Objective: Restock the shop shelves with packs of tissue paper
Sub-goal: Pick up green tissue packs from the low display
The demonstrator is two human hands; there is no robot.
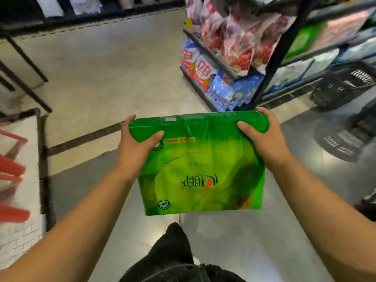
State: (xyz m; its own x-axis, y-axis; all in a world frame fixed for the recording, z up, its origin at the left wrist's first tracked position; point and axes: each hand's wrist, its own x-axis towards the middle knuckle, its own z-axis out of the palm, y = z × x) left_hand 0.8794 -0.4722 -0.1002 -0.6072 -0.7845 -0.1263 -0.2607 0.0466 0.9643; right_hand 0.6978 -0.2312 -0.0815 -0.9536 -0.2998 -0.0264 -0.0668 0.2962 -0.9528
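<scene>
1. head view: both bare arms are reaching forward. the left hand [136,143] is clamping the far left corner of the green tissue pack [201,165], thumb lying on top and fingers curling over the far edge. the right hand [262,139] is gripping the far right corner the same way.
2. a glossy floor [244,241] is lying below the hands. a stocked shelf rack [284,43] is standing beyond the right hand, and a black basket [341,88] is sitting to that hand's right.
3. the pack is hanging in the air between the hands, printed face up, lettering upside down to the wearer, long axis running hand to hand.
</scene>
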